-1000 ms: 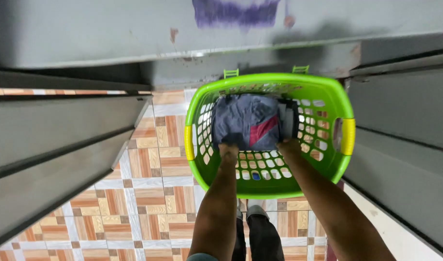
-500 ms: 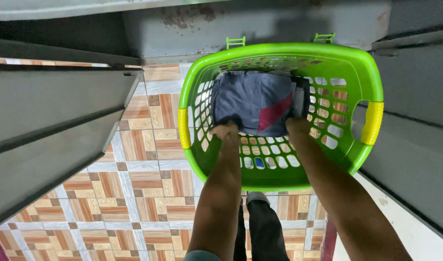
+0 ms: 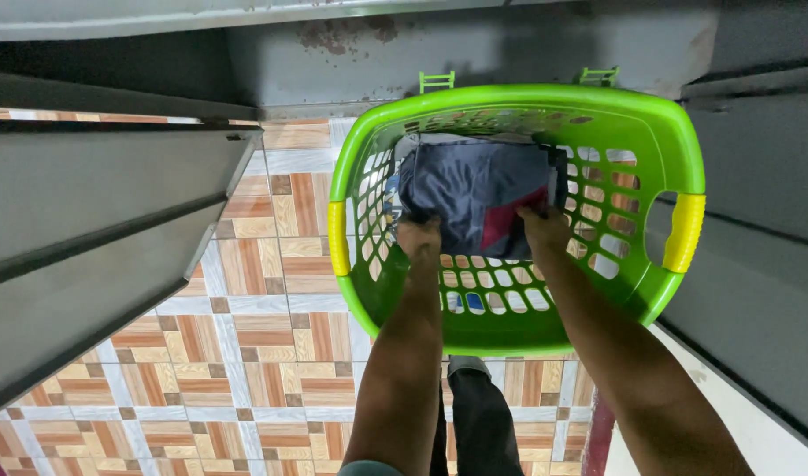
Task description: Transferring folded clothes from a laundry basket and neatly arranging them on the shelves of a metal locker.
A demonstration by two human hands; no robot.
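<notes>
Both hands, left (image 3: pixel 419 238) and right (image 3: pixel 545 227), grip the folded garment (image 3: pixel 474 189) lying crosswise in the basket (image 3: pixel 510 330).

1. A tiled floor (image 3: pixel 254 353) carries everything: square tiles patterned in orange, brown and tan wood-look blocks with pale grey-white borders.
2. A bright green plastic laundry basket (image 3: pixel 510 326) with latticed walls and yellow handle grips appears above it, though its contact with the floor is hidden.
3. Grey shelf edges (image 3: pixel 113 220) overhang the floor at left.
</notes>
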